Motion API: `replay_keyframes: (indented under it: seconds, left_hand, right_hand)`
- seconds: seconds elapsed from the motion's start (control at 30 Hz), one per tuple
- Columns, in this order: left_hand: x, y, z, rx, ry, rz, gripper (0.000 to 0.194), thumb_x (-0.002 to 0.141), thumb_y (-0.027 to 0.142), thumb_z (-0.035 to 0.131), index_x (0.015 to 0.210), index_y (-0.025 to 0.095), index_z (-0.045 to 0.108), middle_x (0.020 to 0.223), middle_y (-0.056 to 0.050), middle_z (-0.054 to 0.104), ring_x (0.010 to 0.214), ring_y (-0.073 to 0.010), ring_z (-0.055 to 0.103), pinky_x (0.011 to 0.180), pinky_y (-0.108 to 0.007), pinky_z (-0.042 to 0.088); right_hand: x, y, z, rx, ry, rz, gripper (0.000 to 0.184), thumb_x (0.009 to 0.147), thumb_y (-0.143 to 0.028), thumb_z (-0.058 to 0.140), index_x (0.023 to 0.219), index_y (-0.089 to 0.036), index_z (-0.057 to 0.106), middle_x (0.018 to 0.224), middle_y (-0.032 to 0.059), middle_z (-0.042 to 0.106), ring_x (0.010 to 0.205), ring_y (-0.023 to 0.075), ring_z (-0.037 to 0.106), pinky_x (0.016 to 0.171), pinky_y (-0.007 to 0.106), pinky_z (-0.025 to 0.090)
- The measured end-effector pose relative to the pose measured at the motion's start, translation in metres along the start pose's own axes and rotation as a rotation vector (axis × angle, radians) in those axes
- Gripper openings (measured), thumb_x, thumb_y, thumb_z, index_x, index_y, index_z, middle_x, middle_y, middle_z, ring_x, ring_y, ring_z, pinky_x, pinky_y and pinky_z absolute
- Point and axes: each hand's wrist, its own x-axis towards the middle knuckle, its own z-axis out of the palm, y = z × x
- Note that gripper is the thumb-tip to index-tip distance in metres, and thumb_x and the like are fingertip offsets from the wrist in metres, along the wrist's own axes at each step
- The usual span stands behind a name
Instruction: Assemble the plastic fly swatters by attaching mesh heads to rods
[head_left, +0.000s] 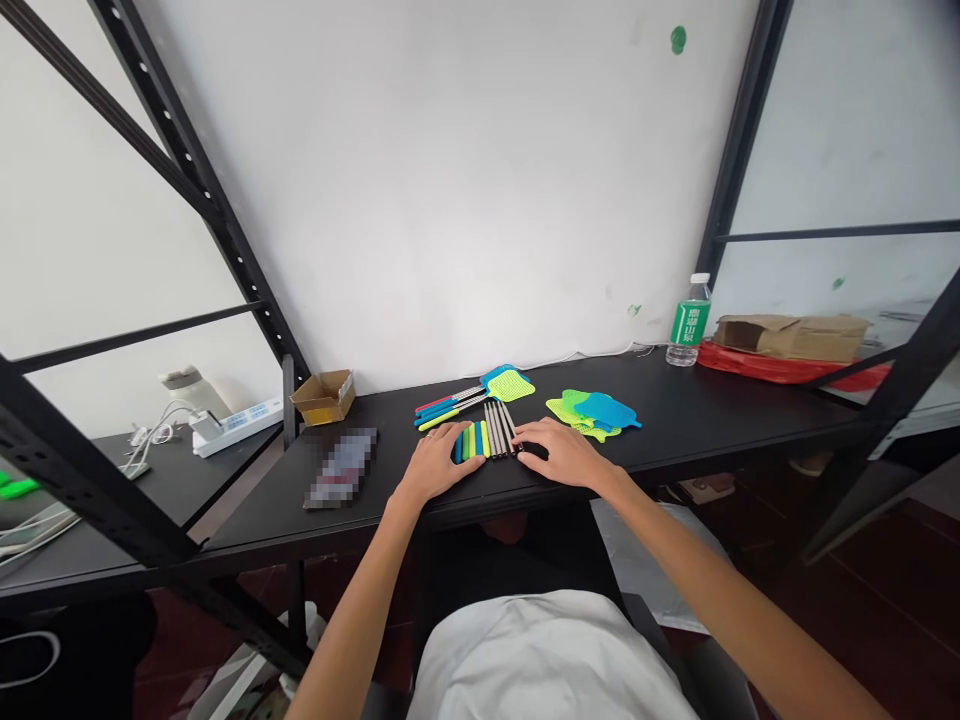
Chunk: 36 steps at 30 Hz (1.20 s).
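Note:
A row of coloured foam-like handles [475, 440], blue, green and yellow, lies side by side on the black table. Next to them is a row of slim silver rods [498, 430] with dark ends. My left hand [437, 464] rests at the left of the handles, thumb and fingers apart, its thumb by their near ends. On the other side, my right hand [561, 452] touches the rightmost rod with its fingertips, thumb and forefinger apart. Behind the rows lie assembled fly swatters [454, 404] with a yellow swatter head [510, 386]. Loose swatter heads [606, 410], blue and yellow-green, are piled to the right.
An open cardboard box [324, 398] and a blurred flat item [341, 468] are on the left of the black table [645, 460]. A water bottle [688, 322] stands at the back right, beside a brown carton [810, 338] on red plastic. Black shelf posts [191, 170] frame both sides.

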Motion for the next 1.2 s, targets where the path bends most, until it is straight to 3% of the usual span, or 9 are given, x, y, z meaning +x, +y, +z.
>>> replay_keyframes:
  seconds: [0.47, 0.8, 1.0, 1.2]
  left_hand:
    - [-0.001, -0.001, 0.001, -0.009, 0.031, -0.003, 0.062, 0.085, 0.063, 0.055, 0.136, 0.029, 0.051, 0.129, -0.009, 0.056, 0.115, -0.029, 0.056, 0.099, -0.041, 0.043]
    - [-0.002, 0.004, -0.004, 0.017, 0.031, -0.013, 0.057, 0.084, 0.06, 0.057, 0.13, 0.028, 0.053, 0.119, -0.009, 0.052, 0.103, -0.0273, 0.058, 0.089, -0.039, 0.047]
    - [-0.003, 0.003, -0.003, 0.026, 0.041, -0.013, 0.053, 0.082, 0.059, 0.059, 0.123, 0.026, 0.053, 0.114, -0.008, 0.052, 0.096, -0.0259, 0.058, 0.085, -0.038, 0.048]
    - [-0.003, 0.006, -0.006, 0.043, 0.016, -0.017, 0.047, 0.083, 0.058, 0.057, 0.117, 0.026, 0.052, 0.112, -0.006, 0.049, 0.088, -0.0234, 0.057, 0.078, -0.037, 0.048]
  right_hand:
    - [0.001, -0.003, -0.001, -0.057, 0.046, 0.076, 0.021, 0.094, -0.036, 0.053, 0.094, -0.024, 0.07, 0.097, 0.0066, 0.07, 0.092, 0.023, 0.062, 0.077, 0.033, 0.046]
    - [0.004, 0.005, 0.007, -0.193, 0.099, 0.362, 0.027, 0.09, -0.042, 0.058, 0.071, -0.022, 0.062, 0.069, 0.0043, 0.066, 0.065, 0.0199, 0.061, 0.054, 0.029, 0.03]
    - [0.005, 0.01, 0.01, -0.234, 0.075, 0.498, 0.027, 0.087, -0.049, 0.06, 0.085, -0.023, 0.068, 0.07, 0.0069, 0.068, 0.07, 0.0247, 0.064, 0.056, 0.029, 0.03]
    - [0.007, 0.009, 0.009, -0.237, 0.022, 0.503, 0.025, 0.089, -0.043, 0.057, 0.079, -0.022, 0.068, 0.071, 0.0049, 0.069, 0.073, 0.0225, 0.063, 0.058, 0.028, 0.029]
